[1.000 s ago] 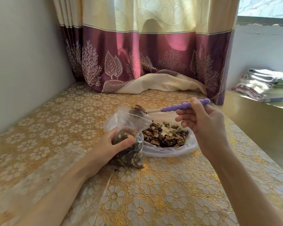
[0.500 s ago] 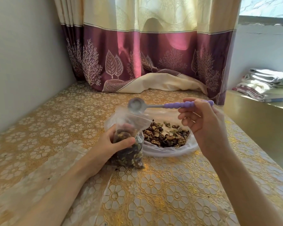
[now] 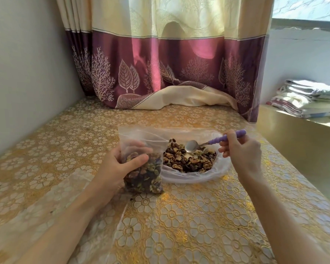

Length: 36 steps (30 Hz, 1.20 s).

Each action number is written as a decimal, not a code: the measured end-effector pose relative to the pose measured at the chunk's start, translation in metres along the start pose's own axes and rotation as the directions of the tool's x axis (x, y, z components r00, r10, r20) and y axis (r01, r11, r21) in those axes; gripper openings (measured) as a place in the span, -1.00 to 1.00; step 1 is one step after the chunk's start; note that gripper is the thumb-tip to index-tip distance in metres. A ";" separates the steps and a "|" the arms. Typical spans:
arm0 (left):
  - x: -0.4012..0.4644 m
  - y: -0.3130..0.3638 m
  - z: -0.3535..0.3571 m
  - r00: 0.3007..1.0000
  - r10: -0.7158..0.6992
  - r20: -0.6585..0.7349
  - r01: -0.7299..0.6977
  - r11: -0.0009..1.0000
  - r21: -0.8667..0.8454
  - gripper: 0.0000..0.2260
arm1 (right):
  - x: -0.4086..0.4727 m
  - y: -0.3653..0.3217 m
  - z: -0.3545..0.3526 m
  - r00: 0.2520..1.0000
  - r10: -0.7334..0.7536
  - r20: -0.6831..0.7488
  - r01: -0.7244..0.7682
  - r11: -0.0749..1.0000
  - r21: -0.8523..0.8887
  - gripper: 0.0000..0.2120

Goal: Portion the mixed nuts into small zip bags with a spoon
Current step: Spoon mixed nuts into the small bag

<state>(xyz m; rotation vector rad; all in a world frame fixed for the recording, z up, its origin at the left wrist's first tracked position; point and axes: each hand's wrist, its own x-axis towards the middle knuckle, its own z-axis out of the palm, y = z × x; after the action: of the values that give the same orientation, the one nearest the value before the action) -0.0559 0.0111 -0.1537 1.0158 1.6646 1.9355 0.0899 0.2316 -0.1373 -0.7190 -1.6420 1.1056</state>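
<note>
A small clear zip bag (image 3: 141,168), about half full of mixed nuts, stands upright on the table with its mouth open. My left hand (image 3: 120,164) grips it around the middle. Just right of it lies a large white plastic bag (image 3: 194,177), rolled open, with a heap of mixed nuts (image 3: 189,159) inside. My right hand (image 3: 240,149) holds a spoon (image 3: 213,142) by its purple handle. The empty metal bowl of the spoon hovers just over the nut heap.
The table (image 3: 189,225) wears a gold floral cloth. A flat clear plastic sheet or bag (image 3: 51,189) lies at the left under my forearm. A maroon and cream curtain (image 3: 170,73) hangs at the back. Folded towels (image 3: 309,98) sit on a ledge at the right.
The spoon tipped its nuts into the small bag, then swung right and down, empty, over the nut heap. My left hand kept hold of the small bag.
</note>
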 end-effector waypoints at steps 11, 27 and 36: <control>-0.001 0.005 -0.005 1.000 -0.016 -0.002 0.016 0.996 -0.083 -0.54 | -0.005 -0.003 0.006 0.974 0.122 0.188 -0.141 0.986 0.089 -0.55; 0.002 -0.009 -0.003 0.986 -0.141 0.083 0.106 0.936 0.335 -0.55 | 0.002 -0.006 0.001 0.941 0.329 0.077 -0.336 0.890 0.308 -0.72; 0.004 -0.014 -0.002 0.981 -0.159 0.109 0.119 0.944 0.309 -0.52 | -0.007 -0.038 0.004 0.977 0.193 0.091 -0.213 0.873 0.439 -0.69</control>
<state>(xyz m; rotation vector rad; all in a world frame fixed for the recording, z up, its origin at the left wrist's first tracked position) -0.0622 0.0156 -0.1661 1.0757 1.9368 1.5197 0.0907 0.2087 -0.1064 -0.5711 -1.2924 1.5959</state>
